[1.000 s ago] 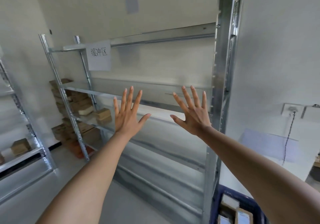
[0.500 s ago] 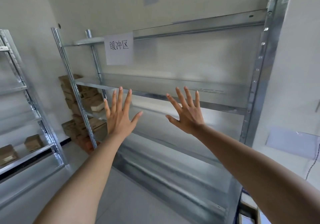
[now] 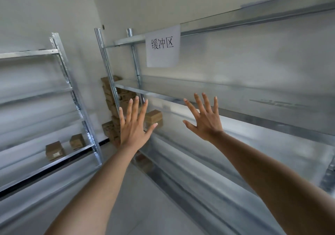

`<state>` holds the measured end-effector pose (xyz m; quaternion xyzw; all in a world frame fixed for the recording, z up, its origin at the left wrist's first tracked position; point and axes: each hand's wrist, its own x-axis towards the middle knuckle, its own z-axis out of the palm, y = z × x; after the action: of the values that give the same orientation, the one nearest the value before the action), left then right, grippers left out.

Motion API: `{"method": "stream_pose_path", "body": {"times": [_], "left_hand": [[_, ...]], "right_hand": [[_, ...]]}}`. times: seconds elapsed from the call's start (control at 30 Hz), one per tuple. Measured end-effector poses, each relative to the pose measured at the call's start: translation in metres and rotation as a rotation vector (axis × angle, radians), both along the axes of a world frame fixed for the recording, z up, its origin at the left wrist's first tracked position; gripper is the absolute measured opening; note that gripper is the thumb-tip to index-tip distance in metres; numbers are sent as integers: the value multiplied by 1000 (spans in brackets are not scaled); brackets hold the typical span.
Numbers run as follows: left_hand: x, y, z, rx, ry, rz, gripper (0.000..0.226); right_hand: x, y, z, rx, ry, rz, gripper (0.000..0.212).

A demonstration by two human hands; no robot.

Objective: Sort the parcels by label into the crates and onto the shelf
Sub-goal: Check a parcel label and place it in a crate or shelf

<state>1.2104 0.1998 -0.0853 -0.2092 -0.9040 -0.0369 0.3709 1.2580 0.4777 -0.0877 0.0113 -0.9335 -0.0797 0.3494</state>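
Note:
My left hand [image 3: 133, 126] and my right hand [image 3: 204, 118] are both stretched out in front of me, fingers spread, holding nothing. They hover before a galvanised metal shelf [image 3: 235, 115] that runs off to the right. A white paper sign [image 3: 162, 46] with three Chinese characters hangs from its upper beam. A brown cardboard parcel [image 3: 154, 117] sits on the shelf just beyond my left fingertips. More brown parcels [image 3: 112, 107] are stacked against the wall behind the shelf's left post.
A second metal rack [image 3: 59, 89] stands at the left, with two small brown parcels [image 3: 54, 150] on its lower level. Pale floor [image 3: 137, 198] runs between the racks. No crate is in view.
The view has swung left: the shelf's right post and the blue crate at lower right have left the frame. The left rack is more visible. Both hands stay spread and empty.

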Motion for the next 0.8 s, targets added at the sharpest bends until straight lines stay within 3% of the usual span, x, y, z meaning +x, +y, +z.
{"method": "stream_pose_path", "body": {"times": [0.3,0.8], "left_hand": [[-100,-32,21,-112,-27,103,86],[-213,-25,6,-106,-38,52,85]], "right_hand": [[-135,-30,-19,-58,13,106,80],[-226,-38,-37,-46,-16,77,77]]}}
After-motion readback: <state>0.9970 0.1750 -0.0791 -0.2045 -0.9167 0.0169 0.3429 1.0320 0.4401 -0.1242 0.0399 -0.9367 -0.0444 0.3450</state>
